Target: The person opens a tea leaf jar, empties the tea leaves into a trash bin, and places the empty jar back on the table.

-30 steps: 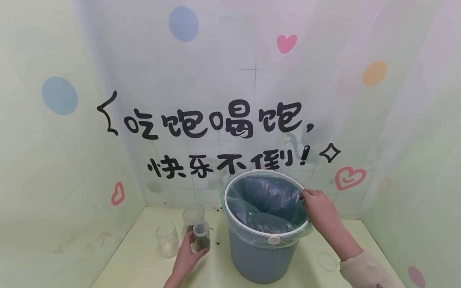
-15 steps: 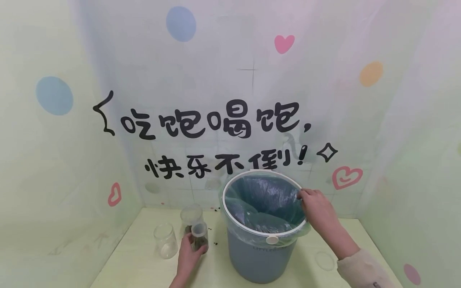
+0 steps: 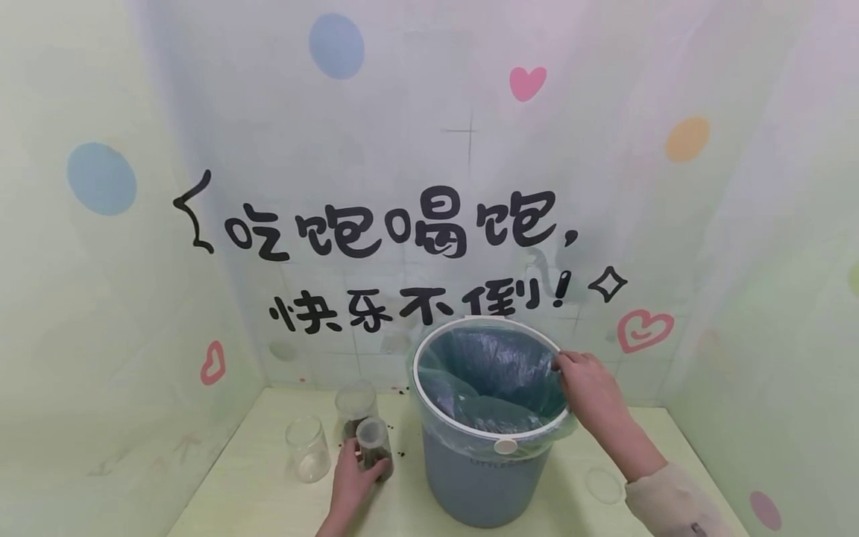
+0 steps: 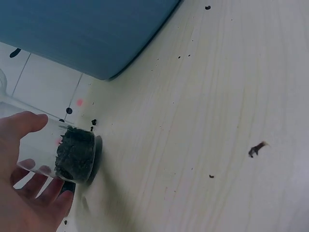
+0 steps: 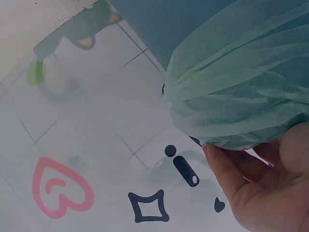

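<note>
At lower centre, the presumably slippery jar (image 3: 374, 438) was clasped mid-wall by the left grip (image 3: 353, 476), the bin rim (image 3: 493, 436) pinched by the right grip (image 3: 592, 384).

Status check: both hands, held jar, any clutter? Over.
Left hand gripping small jar, dark contents inside. Right hand holding lined bin's rim. Dark specks scattered on table.

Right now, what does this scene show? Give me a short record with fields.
Left hand: holds a narrow clear jar with dark contents
Right hand: grips the right edge of the trash bin
Liner: green plastic bag, folded over the bin's rim
Other jars: second jar left of left hand; third jar behind held one
Table: dark bits
Back wall: black lettering
</note>
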Demonstrator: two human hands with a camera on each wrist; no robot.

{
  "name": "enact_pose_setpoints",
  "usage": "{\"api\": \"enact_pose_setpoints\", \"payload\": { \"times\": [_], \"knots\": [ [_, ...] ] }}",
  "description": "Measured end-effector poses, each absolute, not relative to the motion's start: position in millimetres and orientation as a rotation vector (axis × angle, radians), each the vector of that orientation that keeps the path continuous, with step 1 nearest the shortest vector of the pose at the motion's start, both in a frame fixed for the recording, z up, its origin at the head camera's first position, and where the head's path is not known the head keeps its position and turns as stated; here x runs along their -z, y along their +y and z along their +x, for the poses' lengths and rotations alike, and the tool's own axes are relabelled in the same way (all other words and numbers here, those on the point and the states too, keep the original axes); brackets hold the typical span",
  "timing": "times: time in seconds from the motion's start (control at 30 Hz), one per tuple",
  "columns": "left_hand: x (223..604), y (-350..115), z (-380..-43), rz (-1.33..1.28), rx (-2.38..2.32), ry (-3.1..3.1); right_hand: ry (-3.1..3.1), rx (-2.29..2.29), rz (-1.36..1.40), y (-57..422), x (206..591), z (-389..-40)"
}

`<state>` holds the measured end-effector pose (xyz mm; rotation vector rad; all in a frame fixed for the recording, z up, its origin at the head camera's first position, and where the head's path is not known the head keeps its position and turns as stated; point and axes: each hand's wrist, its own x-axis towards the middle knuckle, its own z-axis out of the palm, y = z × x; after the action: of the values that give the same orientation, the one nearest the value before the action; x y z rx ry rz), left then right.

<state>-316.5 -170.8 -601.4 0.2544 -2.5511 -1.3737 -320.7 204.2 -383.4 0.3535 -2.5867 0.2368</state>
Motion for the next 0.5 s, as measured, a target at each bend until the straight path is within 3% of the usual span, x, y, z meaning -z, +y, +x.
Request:
{"api": "enact_pose_setpoints", "payload": {
  "times": [0.5],
  "knots": [
    [568, -166, -310, 0.203, 1.530, -2.453, -2.618, -0.280, 0.362, 205, 379, -320]
  ]
}}
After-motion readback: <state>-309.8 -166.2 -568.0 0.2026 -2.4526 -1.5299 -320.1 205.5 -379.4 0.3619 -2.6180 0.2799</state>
